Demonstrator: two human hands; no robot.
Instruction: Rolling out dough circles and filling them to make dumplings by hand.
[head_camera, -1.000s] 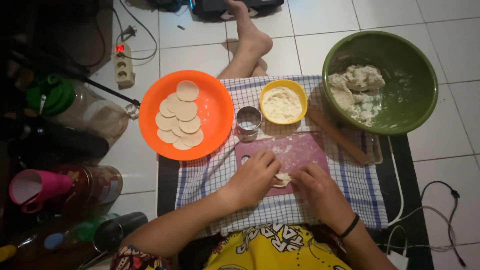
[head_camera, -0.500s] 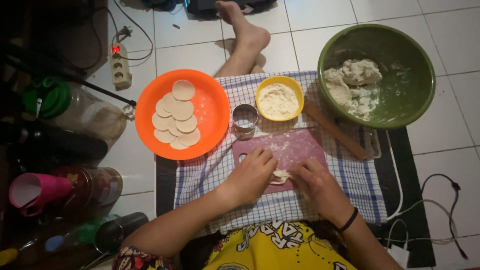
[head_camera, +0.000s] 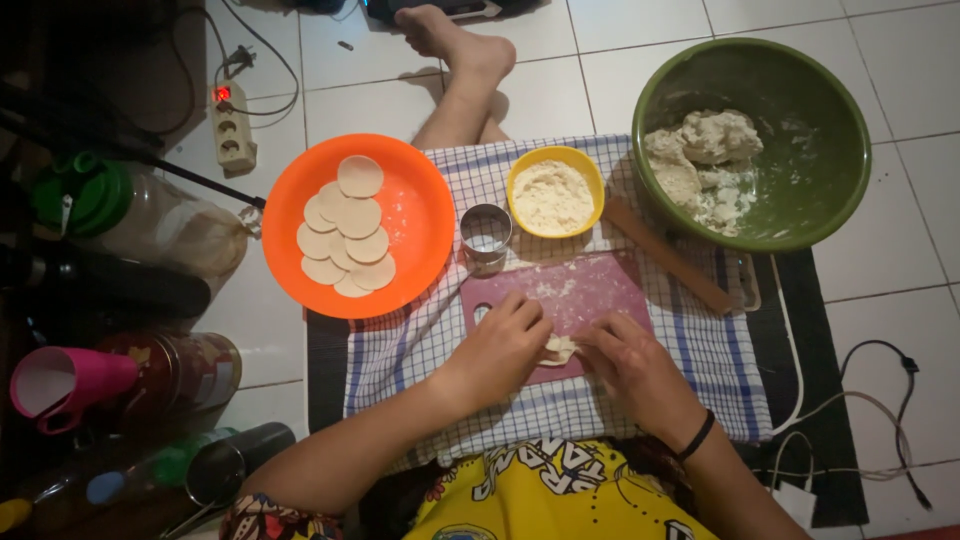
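My left hand (head_camera: 500, 345) and my right hand (head_camera: 628, 360) meet over the near edge of a maroon cutting board (head_camera: 590, 290), and both pinch a small pale lump of dough (head_camera: 560, 348) between their fingertips. The board is dusted with flour and lies on a blue-and-white checked cloth (head_camera: 400, 340). A round metal cutter (head_camera: 486, 235) stands just beyond the board's far left corner.
An orange plate (head_camera: 420, 225) holds several flat dough rounds (head_camera: 348, 225). A yellow bowl of flour (head_camera: 555, 192), a wooden rolling pin (head_camera: 665, 255) and a green bowl (head_camera: 800, 130) with dough sit behind. Jars, a pink cup (head_camera: 55, 385) and a power strip (head_camera: 235, 125) crowd the left.
Both hands stay on the dough lump at the board's near edge with slight finger movement. The view has shifted a little.
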